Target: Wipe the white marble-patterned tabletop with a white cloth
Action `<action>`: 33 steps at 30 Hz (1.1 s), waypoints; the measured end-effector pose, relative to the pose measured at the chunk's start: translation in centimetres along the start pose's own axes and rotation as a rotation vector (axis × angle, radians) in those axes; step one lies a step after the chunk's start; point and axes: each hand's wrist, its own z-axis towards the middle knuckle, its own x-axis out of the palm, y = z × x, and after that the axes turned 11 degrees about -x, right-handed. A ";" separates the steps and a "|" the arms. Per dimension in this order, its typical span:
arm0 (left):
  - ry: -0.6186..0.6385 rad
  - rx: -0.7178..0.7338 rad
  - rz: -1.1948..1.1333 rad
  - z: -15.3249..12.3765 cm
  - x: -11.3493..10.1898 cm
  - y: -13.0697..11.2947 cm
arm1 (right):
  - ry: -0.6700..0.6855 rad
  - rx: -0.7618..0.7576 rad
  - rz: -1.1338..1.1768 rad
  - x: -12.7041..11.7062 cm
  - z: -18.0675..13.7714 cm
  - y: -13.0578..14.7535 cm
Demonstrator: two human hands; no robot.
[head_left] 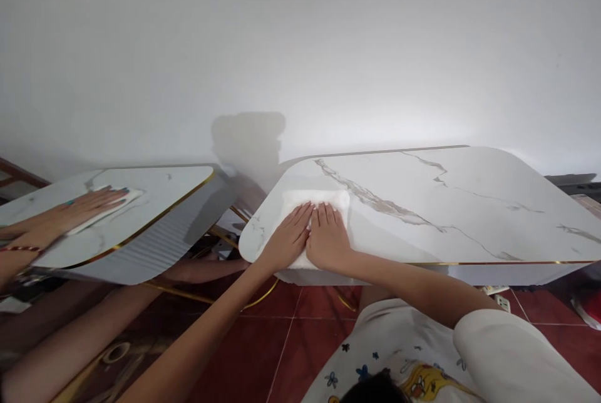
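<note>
My left hand [285, 241] and my right hand [328, 241] lie side by side, fingers stretched flat, on a folded white cloth [323, 198]. The cloth rests near the front left corner of a white marble-look table [446, 203] with a gold edge. Both palms press on the cloth's near half; its far edge shows beyond my fingertips. Neither hand grips anything.
A second, smaller marble table [159, 193] stands to the left, where another person's hand [89, 206] lies flat on a white cloth [134, 193]. That person's other arm [141, 303] reaches between the tables. The floor is red tile [305, 340], with a tape roll [116, 351] on it. A white wall is behind.
</note>
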 end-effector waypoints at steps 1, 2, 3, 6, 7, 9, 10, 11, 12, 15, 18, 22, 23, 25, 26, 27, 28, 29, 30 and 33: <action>0.002 -0.006 0.010 0.0 0.0 -0.2 | 0.011 -0.005 0.007 -0.1 -0.1 -0.1; 0.002 -0.014 0.019 0.0 0.0 -0.4 | 0.023 -0.007 0.012 -0.2 -0.2 -0.2; 0.001 -0.022 0.027 0.1 0.1 -0.7 | 0.032 -0.008 0.016 -0.3 -0.4 -0.4; -0.003 -0.038 0.033 0.4 0.4 -1.9 | 0.040 -0.002 0.014 -0.7 -0.9 -1.2; -0.003 -0.040 0.030 0.6 0.4 -2.3 | 0.037 0.000 0.008 -0.9 -1.0 -1.4; 0.000 -0.043 0.022 1.0 0.2 -2.9 | 0.041 0.007 -0.008 -1.1 -1.1 -1.8; 0.001 -0.046 0.020 1.2 0.0 -3.0 | 0.045 0.014 -0.017 -1.2 -1.1 -1.9; -0.001 -0.049 0.021 1.5 -0.3 -3.0 | 0.047 0.023 -0.025 -1.2 -0.9 -1.9; -0.006 -0.055 0.025 1.8 -0.5 -2.9 | 0.048 0.036 -0.029 -1.3 -0.7 -2.0; -0.008 -0.069 0.017 2.6 -1.0 -2.1 | 0.043 0.095 -0.015 -1.3 0.0 -2.0; 0.066 -0.076 -0.044 3.3 -0.6 -0.8 | 0.047 0.132 -0.006 -1.3 0.8 -2.2; 0.127 -0.081 -0.066 4.5 0.5 0.3 | 0.042 0.129 -0.047 -1.2 1.9 -3.2; 0.132 -0.075 -0.060 4.8 0.7 0.5 | 0.049 0.138 -0.047 -1.2 2.2 -3.6; 0.134 -0.064 -0.050 5.5 0.9 0.7 | 0.068 0.156 -0.039 -1.2 2.8 -4.4; 0.132 -0.060 -0.049 5.9 1.0 0.8 | 0.071 0.161 -0.038 -1.1 3.0 -4.7; 0.128 -0.059 -0.052 6.3 1.1 0.9 | 0.066 0.163 -0.042 -1.1 3.3 -5.1; 0.122 -0.058 -0.058 6.8 1.2 1.1 | 0.054 0.165 -0.050 -1.0 3.5 -5.5; 0.115 -0.056 -0.065 7.3 1.4 1.3 | 0.034 0.170 -0.062 -0.9 3.9 -5.9; 0.107 -0.053 -0.073 7.9 1.6 1.5 | 0.011 0.177 -0.075 -0.7 4.3 -6.4; 0.079 -0.063 -0.098 10.1 2.5 2.6 | -0.025 0.188 -0.112 -0.2 6.0 -8.1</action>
